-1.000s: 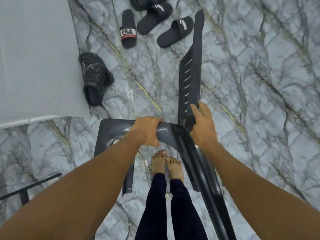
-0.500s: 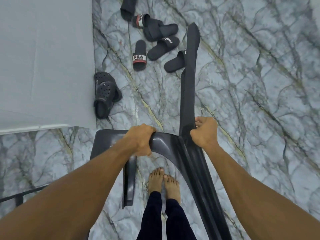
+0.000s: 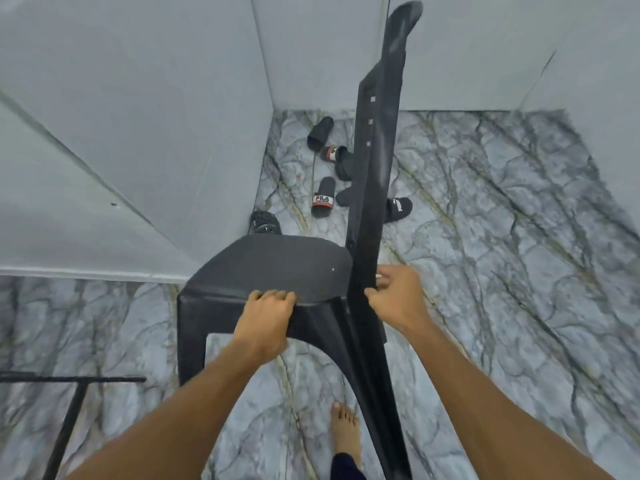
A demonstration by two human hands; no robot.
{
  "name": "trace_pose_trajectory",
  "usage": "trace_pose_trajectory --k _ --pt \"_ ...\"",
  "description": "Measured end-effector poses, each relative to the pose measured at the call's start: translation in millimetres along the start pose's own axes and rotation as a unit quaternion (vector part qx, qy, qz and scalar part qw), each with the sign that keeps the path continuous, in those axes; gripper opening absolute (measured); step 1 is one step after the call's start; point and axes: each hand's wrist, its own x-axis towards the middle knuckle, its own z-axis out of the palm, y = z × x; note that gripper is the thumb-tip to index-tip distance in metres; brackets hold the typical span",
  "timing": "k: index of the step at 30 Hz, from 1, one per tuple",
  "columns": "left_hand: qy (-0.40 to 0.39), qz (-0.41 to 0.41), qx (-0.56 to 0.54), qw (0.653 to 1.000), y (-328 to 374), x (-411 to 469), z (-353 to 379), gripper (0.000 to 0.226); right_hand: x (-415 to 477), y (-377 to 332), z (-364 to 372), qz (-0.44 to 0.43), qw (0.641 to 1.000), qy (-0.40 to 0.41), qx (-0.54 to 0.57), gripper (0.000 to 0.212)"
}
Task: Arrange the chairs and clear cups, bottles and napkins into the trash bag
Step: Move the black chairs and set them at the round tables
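Readable text: only "FILA", on the red-and-white strap of a black slide (image 3: 322,199) on the far floor. White lettering on a second slide (image 3: 398,207) to its right, too blurred to read. Red-white band on a third slide (image 3: 332,153) farther back, also unreadable. Black plastic chair (image 3: 270,265) centre frame, above the veined marble floor (image 3: 502,237), near the corner of the grey walls (image 3: 138,116); lifted or standing, cannot tell. Matte textured seat, backrest seen edge-on with small slots, running far and up. Near seat edge gripped by left hand (image 3: 266,317), fingers curled over it. Backrest edge at the seat joint gripped by right hand (image 3: 398,296), fingers wrapped round. Black perforated clog (image 3: 265,223) just beyond the seat's far edge. Bare foot (image 3: 346,431) on the near floor.
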Motion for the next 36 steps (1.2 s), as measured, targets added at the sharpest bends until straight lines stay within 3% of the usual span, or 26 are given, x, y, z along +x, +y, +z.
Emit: trace_pose_trajectory --k 2,3,5,7,9,11,13,15,19,21,22,24,26,28,29,32,36 --pt "-0.027 -0.040 -0.090 0.995 11 -27 0 0.037 -21 -7 1 0.017 1.000 0.011 -0.008 0.011" --pt "-0.026 -0.064 -0.171 0.983 19 -43 -8 0.052 -34 -12 -1 0.021 0.999 0.034 0.003 0.011" --pt "0.028 -0.082 -0.322 0.943 37 -59 -34 0.080 -54 -15 -3 0.028 0.997 0.072 0.030 0.013" --pt "0.102 -0.057 -0.417 0.901 61 -79 -77 0.089 -91 -22 -7 0.033 0.996 0.067 0.050 0.016" --pt "0.138 -0.019 -0.465 0.874 86 -88 -122 0.094 -120 -34 -14 0.030 0.996 0.055 0.062 0.017" --pt "0.162 0.013 -0.464 0.871 108 -91 -159 0.096 -134 -50 -28 0.019 0.996 0.068 0.053 0.009" --pt "0.176 0.021 -0.456 0.872 130 -92 -184 0.098 -142 -69 -45 0.004 0.996 0.085 0.012 0.015" --pt "0.168 0.030 -0.461 0.871 155 -97 -201 0.088 -151 -87 -66 -0.028 0.997 0.069 -0.017 0.015" --pt "0.214 0.014 -0.398 0.892 193 -110 -211 0.023 -171 -116 -117 -0.049 0.988 -0.088 -0.113 0.030" --pt "0.223 0.003 -0.372 0.901 201 -118 -211 0.010 -171 -130 -150 -0.046 0.982 -0.140 -0.116 0.017" --pt "0.220 -0.004 -0.369 0.903 203 -122 -212 0.011 -166 -137 -167 -0.059 0.984 -0.108 -0.131 0.018" --pt "0.202 -0.029 -0.375 0.904 207 -130 -211 0.010 -151 -148 -195 -0.113 0.974 0.021 -0.194 0.040" --pt "0.188 -0.059 -0.387 0.901 210 -140 -207 0.007 -134 -163 -209 -0.198 0.953 0.061 -0.222 0.071" --pt "0.174 -0.083 -0.406 0.893 216 -155 -203 0.005 -116 -174 -213 -0.275 0.918 -0.041 -0.283 0.094" --pt "0.168 -0.092 -0.415 0.890 219 -164 -201 0.004 -110 -179 -212 -0.305 0.886 -0.104 -0.333 0.093" --pt "0.138 -0.095 -0.421 0.892 230 -202 -194 0.016 -100 -187 -209 -0.425 0.784 -0.205 -0.404 0.057" --pt "0.134 -0.162 -0.390 0.897 216 -267 -176 0.038 -108 -210 -186 -0.514 0.704 -0.274 -0.406 0.023"
